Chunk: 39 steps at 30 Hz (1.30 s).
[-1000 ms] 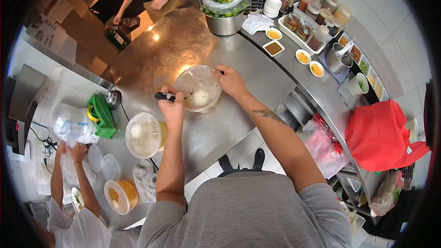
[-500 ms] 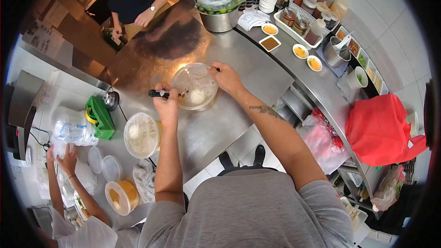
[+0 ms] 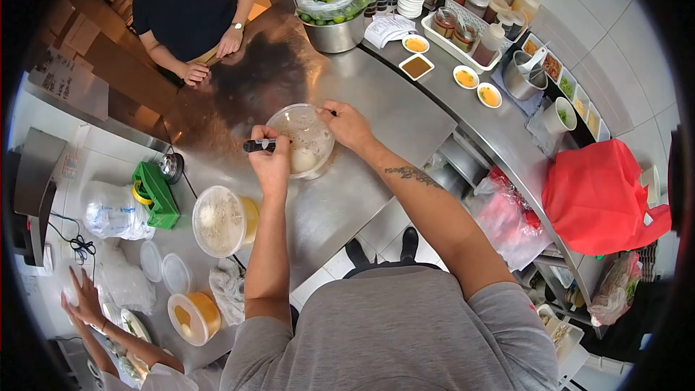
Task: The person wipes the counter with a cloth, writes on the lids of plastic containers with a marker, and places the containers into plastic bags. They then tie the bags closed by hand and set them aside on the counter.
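Note:
My left hand [image 3: 271, 165] is closed around a black marker [image 3: 259, 145], its tip end over the lid of a round clear tub [image 3: 304, 127]. Something pale and round shows through that lid. At the tub's right rim my right hand [image 3: 346, 127] is closed, with a small dark thing at its fingertips that I cannot make out. A second lidded tub [image 3: 221, 224] with yellowish contents stands nearer me on the left. Below it is a lidded tub of orange liquid [image 3: 195, 318], beside a grey cloth [image 3: 228, 291].
Across the steel counter [image 3: 347, 203] stands a person in dark clothes [image 3: 190, 11]. A co-worker's hands [image 3: 85, 300] are at the lower left. A pot of limes [image 3: 333, 32], small sauce bowls [image 3: 466, 77], a bottle tray [image 3: 463, 35] and a red bag [image 3: 604, 199] sit along the back and right.
The view has shifted slightly. The person across the counter has come further into view, with hands now closer together. The co-worker's hands have moved down and left. My hands remain at the same tub.

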{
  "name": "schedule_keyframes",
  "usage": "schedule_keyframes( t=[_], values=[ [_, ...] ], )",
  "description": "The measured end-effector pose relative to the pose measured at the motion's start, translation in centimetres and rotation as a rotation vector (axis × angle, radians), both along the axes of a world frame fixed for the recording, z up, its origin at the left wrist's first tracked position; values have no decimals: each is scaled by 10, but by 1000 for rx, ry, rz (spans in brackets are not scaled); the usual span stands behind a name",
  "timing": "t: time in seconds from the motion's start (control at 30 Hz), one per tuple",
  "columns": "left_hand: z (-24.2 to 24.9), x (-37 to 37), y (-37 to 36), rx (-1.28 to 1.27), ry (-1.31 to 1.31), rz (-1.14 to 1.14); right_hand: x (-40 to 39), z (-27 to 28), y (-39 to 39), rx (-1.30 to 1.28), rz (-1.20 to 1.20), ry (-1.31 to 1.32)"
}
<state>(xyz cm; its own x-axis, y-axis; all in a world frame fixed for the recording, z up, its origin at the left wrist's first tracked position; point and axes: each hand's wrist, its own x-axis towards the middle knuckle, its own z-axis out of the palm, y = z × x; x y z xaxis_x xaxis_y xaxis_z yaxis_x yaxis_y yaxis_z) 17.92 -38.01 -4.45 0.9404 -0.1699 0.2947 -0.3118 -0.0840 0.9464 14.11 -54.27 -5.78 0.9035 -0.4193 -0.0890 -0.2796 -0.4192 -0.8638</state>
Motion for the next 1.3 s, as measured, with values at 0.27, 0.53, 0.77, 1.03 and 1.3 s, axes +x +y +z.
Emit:
schedule_keyframes(
  t=[0.27, 0.53, 0.77, 1.03, 1.3],
  values=[
    [-1, 1, 3, 38, -1, -20, -1, 0, 0, 15, 7, -9],
    [7, -2, -3, -23, 15, -59, 2, -7, 0, -7, -10, -41],
    [1, -2, 10, -131, 98, -5, 3, -11, 1, 25, -23, -52],
    [31, -86, 85, -145, 121, 305, 23, -48, -24, 10, 117, -184],
    [38, -182, 265, -224, 28, 934, 7, -25, -3, -12, -57, -314]
  ],
)
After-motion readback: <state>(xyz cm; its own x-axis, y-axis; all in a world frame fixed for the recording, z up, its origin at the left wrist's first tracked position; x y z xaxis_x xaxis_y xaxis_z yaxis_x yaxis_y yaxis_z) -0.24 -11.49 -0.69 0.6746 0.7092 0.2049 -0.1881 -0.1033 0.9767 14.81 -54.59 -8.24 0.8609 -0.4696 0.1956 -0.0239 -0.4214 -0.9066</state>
